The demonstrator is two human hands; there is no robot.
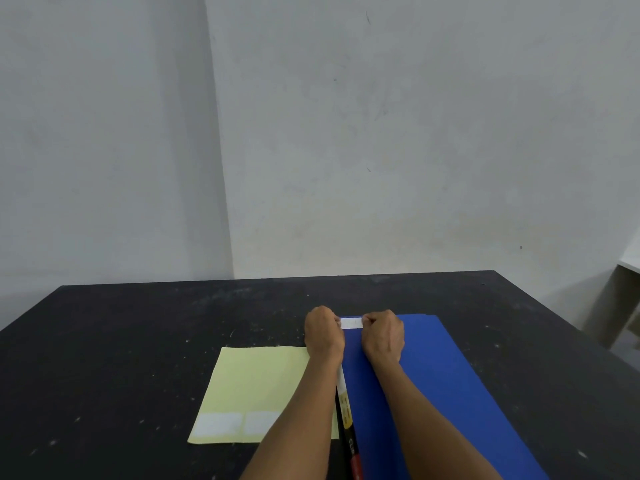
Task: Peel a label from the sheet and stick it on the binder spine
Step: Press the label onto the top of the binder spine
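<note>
A blue binder (446, 375) lies flat on the black table, its spine (346, 410) running toward me along its left edge with a white, yellow and black strip on it. A white label (351, 322) is stretched across the binder's far left corner. My left hand (323, 332) pinches the label's left end and my right hand (382, 336) pinches its right end. The pale yellow label sheet (256, 386) lies left of the binder with two white labels (239, 422) showing near its front edge; my left forearm covers part of it.
The black table (138, 341) stands against a white wall. Its right edge runs diagonally at the far right, with a pale piece of furniture (623, 299) beyond it.
</note>
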